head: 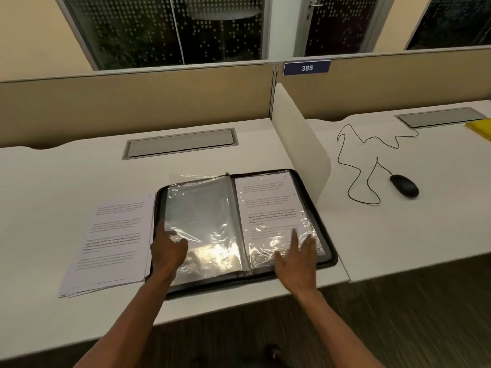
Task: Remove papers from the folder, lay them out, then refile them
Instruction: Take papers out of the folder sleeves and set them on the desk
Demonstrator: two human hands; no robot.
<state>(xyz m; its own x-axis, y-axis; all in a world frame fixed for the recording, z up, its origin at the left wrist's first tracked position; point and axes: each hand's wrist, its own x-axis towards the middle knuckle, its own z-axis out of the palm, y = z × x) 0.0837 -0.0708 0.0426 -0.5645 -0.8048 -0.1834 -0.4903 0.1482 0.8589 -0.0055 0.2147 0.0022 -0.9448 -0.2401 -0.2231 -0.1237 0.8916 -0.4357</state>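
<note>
A black zip folder [322,219] lies open on the white desk, with clear plastic sleeves inside. The left-hand sleeves [199,208] look empty. The right-hand sleeve holds a printed sheet [268,205]. A small stack of printed papers [111,243] lies flat on the desk just left of the folder. My left hand [167,251] rests on the lower left sleeves, fingers loosely curled and pressing the plastic. My right hand [297,257] hovers flat with fingers spread over the lower part of the right sleeve, holding nothing.
A white divider panel [297,139] stands just right of the folder. Beyond it lie a black wired mouse [403,185], its looping cable and a yellow item [481,128] at the far right edge. A grey cable hatch [180,143] is set behind the folder.
</note>
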